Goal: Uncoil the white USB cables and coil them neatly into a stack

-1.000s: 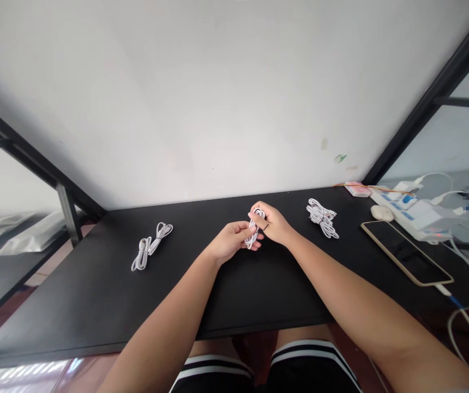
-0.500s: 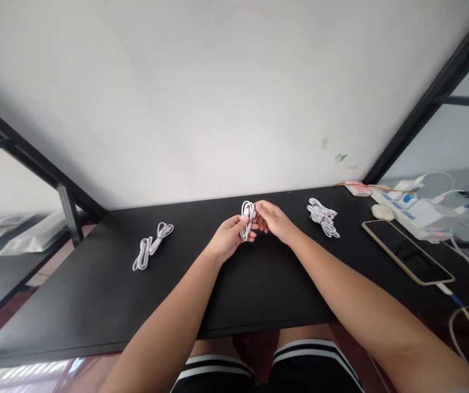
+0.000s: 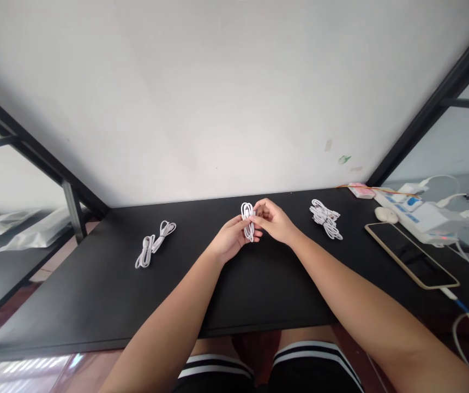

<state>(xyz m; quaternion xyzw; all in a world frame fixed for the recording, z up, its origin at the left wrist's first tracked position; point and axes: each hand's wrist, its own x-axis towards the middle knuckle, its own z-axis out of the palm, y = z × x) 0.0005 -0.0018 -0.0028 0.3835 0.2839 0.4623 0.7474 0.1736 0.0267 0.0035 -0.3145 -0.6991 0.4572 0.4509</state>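
A coiled white cable [image 3: 248, 210] is held upright above the middle of the black table [image 3: 177, 305]. My left hand [image 3: 232, 238] grips it from the left, with fingers behind the coil. From the right, my right hand [image 3: 271, 218] pinches the coil's middle between thumb and fingers. Two more coiled white cables, one [image 3: 145, 252] nearer and one [image 3: 163, 234] farther, lie touching on the table to the left. A bundle of white cables [image 3: 325, 218], bound at its middle, rests on the table to the right.
At the right lie a phone [image 3: 412, 255] with a cable plugged in, a white rounded case [image 3: 386, 215], a power strip [image 3: 416, 218] with plugs, and a pink-white box [image 3: 361, 190]. Clear plastic bags [image 3: 38, 229] sit beyond the black frame [image 3: 74, 210] at left.
My right thumb has come down onto the middle of the coil, where the right fingers were at its edge before. The view has shifted slightly.
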